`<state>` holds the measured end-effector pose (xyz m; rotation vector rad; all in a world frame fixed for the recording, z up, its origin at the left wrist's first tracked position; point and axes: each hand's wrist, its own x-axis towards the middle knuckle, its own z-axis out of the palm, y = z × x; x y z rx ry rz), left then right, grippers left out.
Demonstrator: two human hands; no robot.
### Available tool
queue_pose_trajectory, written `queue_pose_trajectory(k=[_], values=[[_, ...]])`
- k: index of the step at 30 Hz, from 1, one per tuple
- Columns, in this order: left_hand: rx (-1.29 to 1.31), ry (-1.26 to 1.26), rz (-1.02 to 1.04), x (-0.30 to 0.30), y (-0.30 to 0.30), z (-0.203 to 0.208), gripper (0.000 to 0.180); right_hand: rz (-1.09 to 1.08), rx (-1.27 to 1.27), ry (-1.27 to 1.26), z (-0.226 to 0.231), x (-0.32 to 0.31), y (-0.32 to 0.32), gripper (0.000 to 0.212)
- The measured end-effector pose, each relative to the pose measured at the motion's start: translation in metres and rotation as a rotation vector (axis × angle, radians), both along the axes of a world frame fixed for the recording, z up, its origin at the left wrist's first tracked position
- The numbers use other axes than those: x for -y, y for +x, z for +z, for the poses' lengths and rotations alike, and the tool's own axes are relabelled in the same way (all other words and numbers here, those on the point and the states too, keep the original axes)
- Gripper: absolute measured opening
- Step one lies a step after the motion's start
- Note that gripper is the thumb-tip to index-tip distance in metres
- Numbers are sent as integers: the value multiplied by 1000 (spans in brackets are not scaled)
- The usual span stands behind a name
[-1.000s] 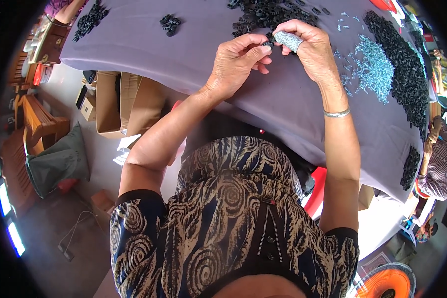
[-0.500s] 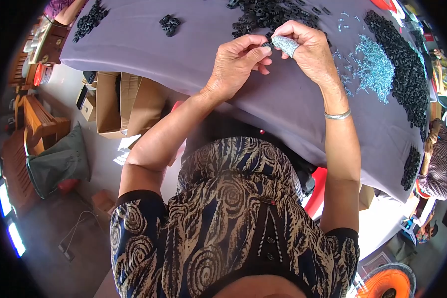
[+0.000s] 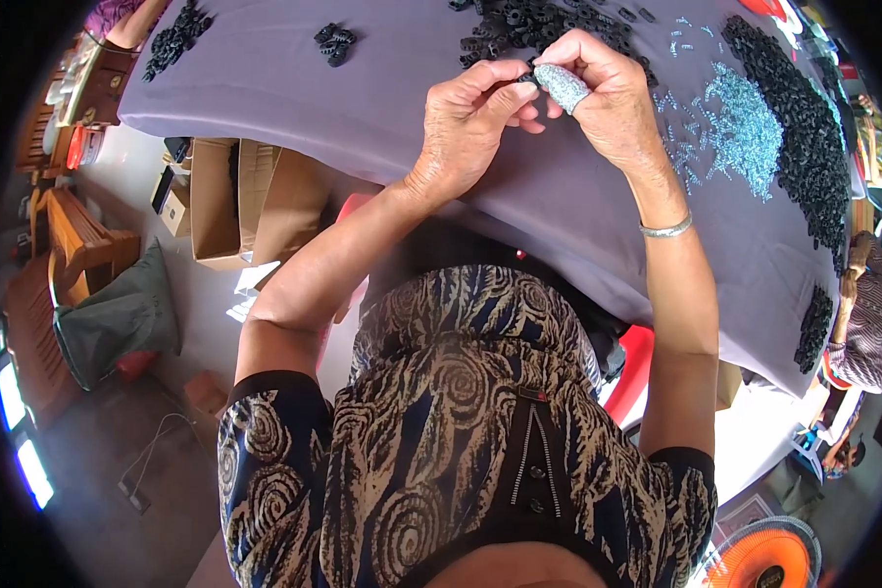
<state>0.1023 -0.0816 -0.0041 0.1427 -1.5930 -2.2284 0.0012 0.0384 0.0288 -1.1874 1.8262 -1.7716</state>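
the two hands are a touch closer together than a second ago: the right hand (image 3: 612, 106) now tips its thumb, in a silvery wrap (image 3: 563, 89), more steeply down, its tip right beside the left thumb. the piles look much the same (the whole view drifts slightly, so part of the shift may be the head). i take it that the same small piece (image 3: 527, 78) is being worked through both moments, and that this step is not yet done.

the piece sits just past the left hand's (image 3: 468, 122) thumb tip, between the two hands and above the bench (image 3: 265, 90). the left hand is narrow, pinching it between thumb and forefinger; the right hand is narrow too, thumb and forefinger drawn in at the piece, but whether it grips it or something smaller i cannot tell.

the piece looks black and tiny, mostly hidden by fingertips, so its shape is lost. beyond both hands lies a loose black pile (image 3: 505, 34); right of the right hand, a heap of clear bluish bits (image 3: 747, 132), with a long black heap (image 3: 802, 157) past it. a small black cluster (image 3: 335, 44) lies well left of the left hand.
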Motion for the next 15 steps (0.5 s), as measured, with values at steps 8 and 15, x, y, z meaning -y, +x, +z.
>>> queue_pose_trajectory(k=[8,15], values=[[12,-53,35,0,-5,-2,21,-121,-50,83,-1,2,6,4],[39,48,-21,-1,-8,6,21,-177,102,15,13,-4,1,17]])
